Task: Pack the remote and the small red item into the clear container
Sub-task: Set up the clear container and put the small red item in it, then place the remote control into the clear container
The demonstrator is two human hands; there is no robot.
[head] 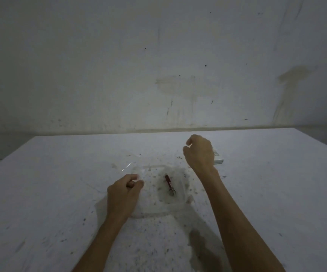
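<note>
Reaching in from the near edge of the speckled white table (60,193), the left hand (123,191) pinches the left rim of the clear container (178,208), fingers curled together; inside the container lies the small red item (168,182), flat, its metal end toward the viewer; farther off the right hand (199,152) hangs loosely curled, holding nothing, above the white remote (218,157), mostly hidden behind it; beyond stands a stained wall (158,55).

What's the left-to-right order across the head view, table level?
left hand → small red item inside the clear container → right hand → remote, mostly hidden behind that hand.
</note>
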